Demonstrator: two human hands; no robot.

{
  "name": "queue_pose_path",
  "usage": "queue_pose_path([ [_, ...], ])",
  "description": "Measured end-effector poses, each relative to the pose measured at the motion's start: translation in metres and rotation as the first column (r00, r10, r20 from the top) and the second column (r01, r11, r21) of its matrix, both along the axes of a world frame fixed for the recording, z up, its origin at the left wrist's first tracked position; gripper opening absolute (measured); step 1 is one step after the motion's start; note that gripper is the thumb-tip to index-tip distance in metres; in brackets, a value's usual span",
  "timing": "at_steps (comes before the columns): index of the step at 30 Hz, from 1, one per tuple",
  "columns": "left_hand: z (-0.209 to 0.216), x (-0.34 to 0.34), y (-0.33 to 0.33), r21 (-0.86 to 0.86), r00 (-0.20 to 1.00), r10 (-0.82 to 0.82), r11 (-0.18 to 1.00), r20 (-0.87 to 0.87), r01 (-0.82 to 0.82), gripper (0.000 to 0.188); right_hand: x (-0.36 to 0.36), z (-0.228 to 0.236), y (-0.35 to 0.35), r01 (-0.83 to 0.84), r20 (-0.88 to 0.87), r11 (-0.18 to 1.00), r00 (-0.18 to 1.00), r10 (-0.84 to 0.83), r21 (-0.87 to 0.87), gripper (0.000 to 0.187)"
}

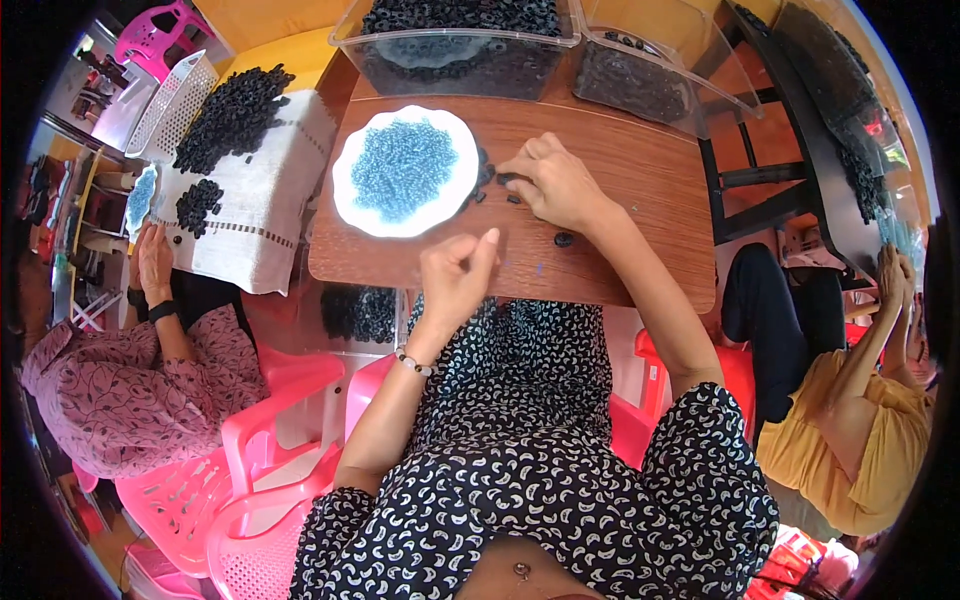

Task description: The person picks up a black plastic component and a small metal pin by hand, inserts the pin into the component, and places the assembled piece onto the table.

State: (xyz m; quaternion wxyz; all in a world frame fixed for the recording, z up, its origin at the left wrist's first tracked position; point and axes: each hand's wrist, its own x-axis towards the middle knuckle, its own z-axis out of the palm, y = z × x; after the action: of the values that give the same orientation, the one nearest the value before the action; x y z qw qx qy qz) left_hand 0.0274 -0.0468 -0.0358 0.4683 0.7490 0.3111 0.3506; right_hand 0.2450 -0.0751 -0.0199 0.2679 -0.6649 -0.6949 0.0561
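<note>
My right hand [558, 185] reaches over the brown tabletop, its thumb and fingers pinched on a small black piece [506, 179] just right of the plate. Several more black pieces [484, 176] lie between the plate's rim and my fingertips. My left hand [458, 272] is by the table's near edge, fingers curled and thumb pointing up; whatever it may hold is hidden. The white scalloped plate [350, 212] carries a heap of small, clear blue pieces [405, 168]. A round black piece [562, 240] sits alone below my right wrist.
Two clear plastic bins [455, 75] [640, 85] with black pieces stand along the table's far side. To the left, a person [150, 370] works at a cloth-covered table [255, 200] with black heaps. Another person [850, 420] sits at a dark table on the right.
</note>
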Motion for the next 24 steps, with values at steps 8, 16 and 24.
queue_pose_path([
  [8, 0.001, 0.000, 0.000, -0.018, 0.999, -0.002, 1.000, -0.034, 0.001, 0.041, -0.001, -0.007, -0.004, 0.046, -0.039, 0.997, 0.998, -0.044, 0.056, 0.021],
  [16, 0.002, -0.008, 0.001, -0.360, 0.967, -0.051, 0.922, 0.251, 0.142, 0.030, -0.037, 0.034, -0.043, 0.037, -0.449, 0.988, 0.893, 0.036, 0.152, 0.024],
  [24, 0.015, -0.016, -0.023, -0.510, 0.928, -0.012, 0.833, 0.373, 0.216, 0.029, -0.064, 0.034, -0.071, -0.086, -0.266, 0.952, 0.949, 0.168, 0.294, 0.032],
])
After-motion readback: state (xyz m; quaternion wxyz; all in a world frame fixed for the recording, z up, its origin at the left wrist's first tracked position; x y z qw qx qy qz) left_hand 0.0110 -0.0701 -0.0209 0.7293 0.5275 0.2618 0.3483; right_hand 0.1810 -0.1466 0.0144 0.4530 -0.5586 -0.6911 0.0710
